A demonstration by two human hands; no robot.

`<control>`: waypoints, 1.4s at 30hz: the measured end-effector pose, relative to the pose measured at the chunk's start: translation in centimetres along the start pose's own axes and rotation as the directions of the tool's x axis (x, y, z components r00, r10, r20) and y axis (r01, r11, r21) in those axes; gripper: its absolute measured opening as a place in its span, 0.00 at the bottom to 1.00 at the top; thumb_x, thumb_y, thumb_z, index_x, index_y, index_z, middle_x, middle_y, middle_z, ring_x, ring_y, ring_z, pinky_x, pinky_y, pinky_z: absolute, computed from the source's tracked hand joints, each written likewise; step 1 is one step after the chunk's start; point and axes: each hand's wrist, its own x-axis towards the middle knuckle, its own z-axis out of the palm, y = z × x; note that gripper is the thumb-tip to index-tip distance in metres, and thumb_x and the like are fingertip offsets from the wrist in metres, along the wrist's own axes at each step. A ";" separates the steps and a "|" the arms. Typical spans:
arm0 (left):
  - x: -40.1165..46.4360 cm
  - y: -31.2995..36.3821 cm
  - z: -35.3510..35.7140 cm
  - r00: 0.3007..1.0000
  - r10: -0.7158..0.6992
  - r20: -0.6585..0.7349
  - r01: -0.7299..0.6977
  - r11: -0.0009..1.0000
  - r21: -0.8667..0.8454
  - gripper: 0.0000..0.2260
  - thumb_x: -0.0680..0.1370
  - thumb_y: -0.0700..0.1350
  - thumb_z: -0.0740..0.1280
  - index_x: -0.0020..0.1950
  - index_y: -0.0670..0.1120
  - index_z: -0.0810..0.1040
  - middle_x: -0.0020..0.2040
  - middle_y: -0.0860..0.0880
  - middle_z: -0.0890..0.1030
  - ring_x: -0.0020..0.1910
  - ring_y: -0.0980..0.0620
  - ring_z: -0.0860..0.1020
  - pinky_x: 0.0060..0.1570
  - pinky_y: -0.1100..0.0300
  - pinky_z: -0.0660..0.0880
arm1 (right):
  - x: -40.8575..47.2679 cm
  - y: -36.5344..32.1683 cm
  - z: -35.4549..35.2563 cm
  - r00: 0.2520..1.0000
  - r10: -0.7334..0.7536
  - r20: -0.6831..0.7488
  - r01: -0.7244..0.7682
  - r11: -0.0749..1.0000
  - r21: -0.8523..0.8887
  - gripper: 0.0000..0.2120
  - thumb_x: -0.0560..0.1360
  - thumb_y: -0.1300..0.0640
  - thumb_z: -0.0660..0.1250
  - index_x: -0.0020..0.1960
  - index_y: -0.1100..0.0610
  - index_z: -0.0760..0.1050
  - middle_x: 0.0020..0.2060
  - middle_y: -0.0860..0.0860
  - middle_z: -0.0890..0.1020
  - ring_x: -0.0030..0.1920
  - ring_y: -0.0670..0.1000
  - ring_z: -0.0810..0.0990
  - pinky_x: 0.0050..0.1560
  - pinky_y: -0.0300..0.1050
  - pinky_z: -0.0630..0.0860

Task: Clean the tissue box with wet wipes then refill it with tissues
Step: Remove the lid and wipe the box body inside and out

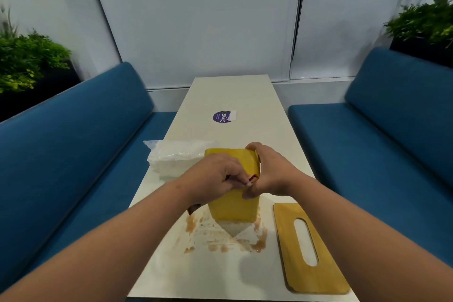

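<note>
Right now the left hand (215, 176) is pinched shut on a small whitish and orange thing at its fingertips, too small to name, perhaps a wet-wipe sachet, while the right hand (269, 171) grips the top right edge of the yellow tissue box (232, 206), which stands on end mid-table. I judge the cleaning step is only starting; next the wipe must be freed. Brown smears (193, 224) ring the box base, the slotted wooden lid (308, 250) lies flat to the right, and the bagged tissues (174, 157) sit just behind on the left

Both forearms bare — no sleeves in view; left grip (215, 174) and right grip (270, 171) ungloved.
</note>
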 end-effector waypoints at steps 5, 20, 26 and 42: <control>-0.7 -0.3 -4.0 0.951 -0.286 0.114 0.296 0.952 -0.081 0.06 0.72 0.54 0.73 0.45 0.54 0.84 0.42 0.57 0.81 0.43 0.58 0.78 0.44 0.62 0.77 | -0.1 0.0 -0.2 1.000 0.008 0.012 -0.008 1.000 -0.021 0.52 0.56 0.46 0.83 0.73 0.47 0.58 0.62 0.47 0.68 0.59 0.51 0.70 0.55 0.47 0.77; 2.6 -2.9 1.6 0.766 -0.571 -0.296 0.562 0.818 -0.124 0.16 0.83 0.50 0.54 0.68 0.53 0.73 0.67 0.50 0.73 0.64 0.47 0.71 0.63 0.53 0.69 | 0.0 -0.2 0.1 0.999 0.010 0.032 -0.009 0.999 -0.043 0.52 0.58 0.44 0.83 0.73 0.46 0.57 0.63 0.46 0.67 0.60 0.51 0.70 0.55 0.47 0.77; 3.2 0.0 2.3 0.864 -0.397 -0.310 0.441 0.894 0.081 0.21 0.81 0.41 0.56 0.75 0.53 0.65 0.71 0.51 0.69 0.69 0.50 0.66 0.67 0.57 0.64 | 0.2 -0.3 0.0 1.000 0.002 0.009 -0.001 0.999 -0.053 0.53 0.55 0.45 0.83 0.73 0.46 0.58 0.62 0.45 0.68 0.60 0.49 0.70 0.56 0.45 0.75; -3.2 1.8 0.2 0.986 -0.114 0.124 0.112 0.993 0.022 0.19 0.82 0.44 0.59 0.69 0.63 0.70 0.69 0.60 0.72 0.68 0.60 0.67 0.66 0.71 0.60 | 0.1 0.1 0.2 1.000 -0.014 0.007 0.013 1.000 0.013 0.53 0.54 0.48 0.85 0.72 0.48 0.61 0.62 0.47 0.70 0.59 0.51 0.72 0.57 0.50 0.77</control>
